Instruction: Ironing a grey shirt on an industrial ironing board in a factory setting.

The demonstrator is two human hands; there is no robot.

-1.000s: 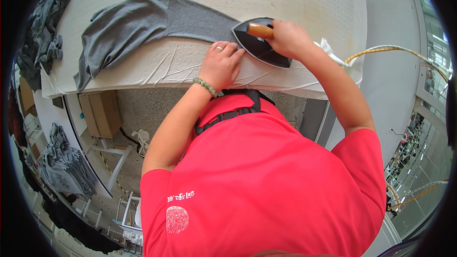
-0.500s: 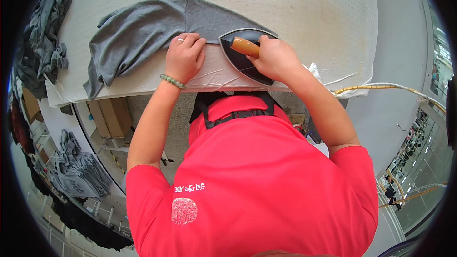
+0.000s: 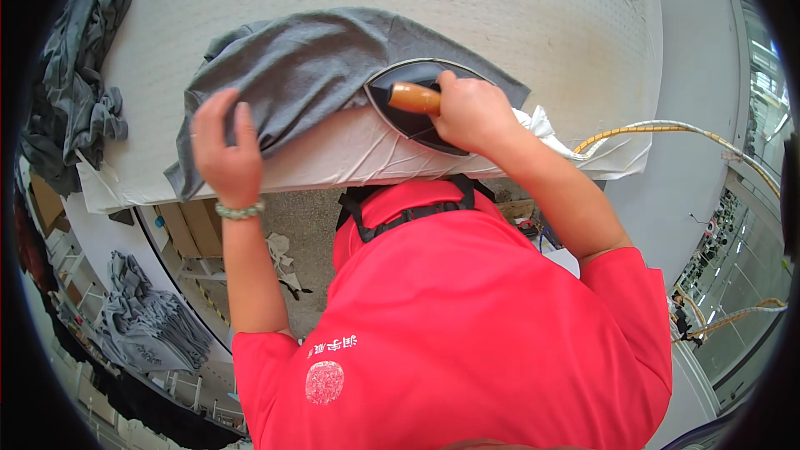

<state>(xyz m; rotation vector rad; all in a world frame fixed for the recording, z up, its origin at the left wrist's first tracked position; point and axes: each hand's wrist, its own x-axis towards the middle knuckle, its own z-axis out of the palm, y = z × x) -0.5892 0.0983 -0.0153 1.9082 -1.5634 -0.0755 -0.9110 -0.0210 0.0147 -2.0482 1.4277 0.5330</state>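
A grey knit garment piece [image 3: 308, 54] lies across the white padded table [image 3: 517, 0], rumpled at its left and narrowing toward the right. My right hand [image 3: 477, 112] is closed round the wooden handle of a dark clothes iron [image 3: 408, 123]. The iron covers part of the garment's near edge at its right half, and its tip side overlaps the bare cloth in front. My left hand [image 3: 225, 150], with a beaded bracelet on the wrist, is over the garment's left end. Its thumb and fingers are apart and grip nothing; whether it touches the fabric I cannot tell.
A heap of grey garments [image 3: 75, 58] hangs at the table's far left edge. A yellow-and-white hose [image 3: 675, 127] runs off right beside a bunched white cloth [image 3: 540, 123]. Below left are a cardboard box [image 3: 192, 225] and a stack of grey garments [image 3: 150, 325].
My left hand has left the garment's near edge beside the iron and moved left, its fingers spreading. The garment has shifted right, and the iron slightly left and nearer relative to it.
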